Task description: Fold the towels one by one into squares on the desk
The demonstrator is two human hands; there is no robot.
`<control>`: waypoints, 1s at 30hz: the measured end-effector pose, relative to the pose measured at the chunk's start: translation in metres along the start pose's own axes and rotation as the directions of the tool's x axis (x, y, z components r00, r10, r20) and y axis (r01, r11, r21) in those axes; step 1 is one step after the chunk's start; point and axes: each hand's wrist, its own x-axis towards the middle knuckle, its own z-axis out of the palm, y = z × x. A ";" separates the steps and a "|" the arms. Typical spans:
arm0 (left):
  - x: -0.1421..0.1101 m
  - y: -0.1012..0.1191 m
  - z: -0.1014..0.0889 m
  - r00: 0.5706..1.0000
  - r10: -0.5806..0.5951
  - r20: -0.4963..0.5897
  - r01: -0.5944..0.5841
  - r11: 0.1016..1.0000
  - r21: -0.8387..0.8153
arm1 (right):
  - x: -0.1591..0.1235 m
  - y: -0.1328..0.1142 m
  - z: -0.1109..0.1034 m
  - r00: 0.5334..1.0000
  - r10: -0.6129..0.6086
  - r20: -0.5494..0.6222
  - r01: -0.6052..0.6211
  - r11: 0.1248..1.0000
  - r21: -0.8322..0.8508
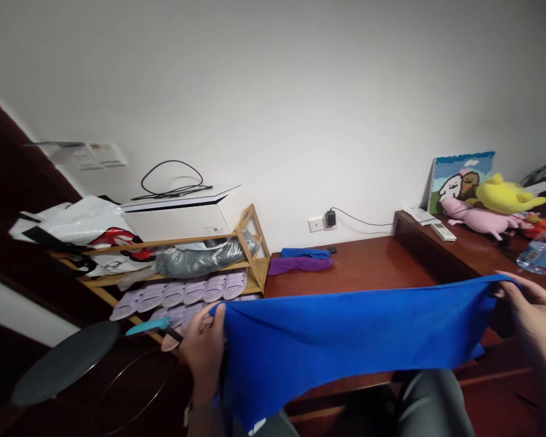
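Note:
A blue cloth (346, 334) is stretched out in the air between my two hands, its top edge nearly straight and its lower edge hanging loose. My left hand (204, 346) pinches the upper left corner, thumb on the near side. At the upper right corner, my right hand (532, 309) grips the cloth between thumb and fingers. Behind it on the reddish-brown desk (373, 261) lie a folded blue cloth (304, 252) and a folded purple cloth (300, 264). The hanging cloth hides the desk's near part.
On the left, a wooden rack (255, 243) holds lilac slippers (195, 290), bags and a white box (182, 218). A dark round stool (68, 358) stands below. The raised right side carries plush toys (477, 218), a remote (443, 231) and a plastic bottle (541, 258). A charger (330, 218) is plugged into the wall.

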 end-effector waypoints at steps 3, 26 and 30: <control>0.011 -0.010 0.023 0.980 -0.022 0.200 0.024 1.000 -0.008 | 0.013 0.023 0.008 0.997 0.054 0.056 -0.054 0.999 -0.007; -0.153 -0.140 0.076 0.759 0.312 0.571 -0.403 0.915 0.036 | -0.086 0.246 0.107 0.545 -0.287 0.788 0.712 0.655 -0.254; -0.168 -0.168 0.062 0.741 0.342 0.577 -0.477 0.874 0.095 | -0.091 0.263 0.093 0.565 -0.247 0.787 0.709 0.633 -0.310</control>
